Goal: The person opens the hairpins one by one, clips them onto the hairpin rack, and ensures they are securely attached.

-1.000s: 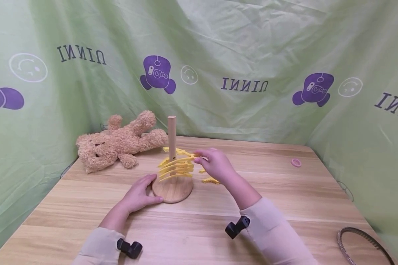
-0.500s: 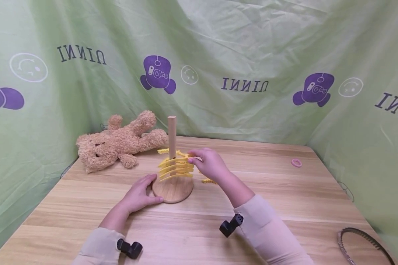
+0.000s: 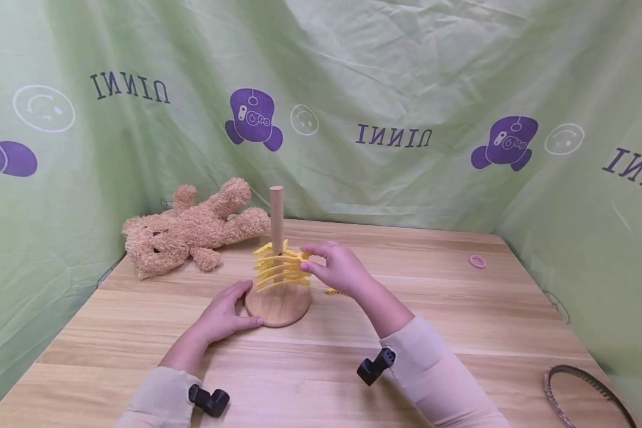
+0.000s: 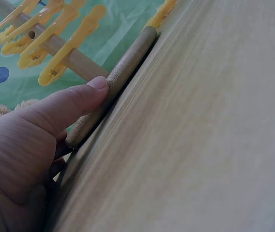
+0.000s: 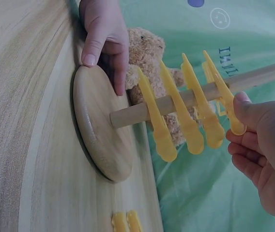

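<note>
A wooden stand has a round base (image 3: 278, 312) and an upright post (image 3: 276, 220). Several yellow hair clips (image 5: 190, 133) sit one above another across the post. My right hand (image 3: 337, 268) pinches the end of the topmost yellow hair clip (image 5: 216, 72) between thumb and index finger; its two toothed halves lie on either side of the post. My left hand (image 3: 224, 312) holds the left rim of the base, with the thumb (image 4: 86, 96) on the edge and the fingers partly hidden at its far side.
Loose yellow clips (image 5: 120, 222) lie on the wooden table (image 3: 321, 368) right of the stand. A brown teddy bear (image 3: 192, 229) lies at the back left. Farther right are a pink ring (image 3: 477, 261) and a dark headband (image 3: 553, 395). A green printed curtain (image 3: 321, 172) surrounds the table.
My right hand has moved left and slightly down, bringing the clip from the post's right side to around it. My left hand keeps its hold on the base.
</note>
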Demonstrator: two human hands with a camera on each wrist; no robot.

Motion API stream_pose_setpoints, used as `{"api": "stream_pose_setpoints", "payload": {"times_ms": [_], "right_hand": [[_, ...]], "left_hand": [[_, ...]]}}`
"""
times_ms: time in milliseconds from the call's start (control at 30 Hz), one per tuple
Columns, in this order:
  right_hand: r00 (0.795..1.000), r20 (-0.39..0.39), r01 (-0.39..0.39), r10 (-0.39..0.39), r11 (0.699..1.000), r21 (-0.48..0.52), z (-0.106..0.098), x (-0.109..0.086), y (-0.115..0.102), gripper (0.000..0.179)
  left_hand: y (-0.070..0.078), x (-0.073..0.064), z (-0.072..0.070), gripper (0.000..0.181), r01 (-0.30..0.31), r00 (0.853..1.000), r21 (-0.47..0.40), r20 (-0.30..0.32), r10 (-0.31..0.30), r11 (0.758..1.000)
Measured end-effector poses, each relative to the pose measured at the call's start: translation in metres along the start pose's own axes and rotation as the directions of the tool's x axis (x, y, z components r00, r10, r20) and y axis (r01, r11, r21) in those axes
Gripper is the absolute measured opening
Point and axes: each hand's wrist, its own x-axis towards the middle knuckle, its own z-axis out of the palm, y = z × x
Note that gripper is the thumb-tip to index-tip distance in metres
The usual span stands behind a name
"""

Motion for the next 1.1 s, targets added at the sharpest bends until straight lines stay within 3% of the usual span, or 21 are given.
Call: {"api": "stream_pose_setpoints", "payload": {"times_ms": [267, 500, 800, 1100], "right_hand": [[1.000, 0.018, -0.006, 0.005, 1.000, 0.010, -0.004, -0.003, 0.002, 0.051], [0.994, 0.011, -0.112, 0.111, 0.991, 0.072, -0.015, -0.015, 0.014, 0.056], [0.981, -0.069, -0.175, 0.183, 0.978, 0.116, -0.024, -0.043, 0.056, 0.055], [0.953, -0.087, -0.281, 0.291, 0.953, 0.114, -0.012, -0.074, 0.100, 0.054]], "left_hand": [[-0.001, 0.001, 0.000, 0.096, -0.003, 1.000, 0.008, -0.005, 0.003, 1.000], [-0.001, 0.001, 0.000, 0.096, -0.004, 1.000, 0.008, -0.004, 0.004, 1.000], [-0.001, 0.001, 0.000, 0.096, 0.001, 1.000, 0.003, -0.003, -0.001, 1.000], [-0.002, 0.000, 0.001, 0.096, -0.005, 1.000, 0.002, -0.005, 0.005, 1.000]]}}
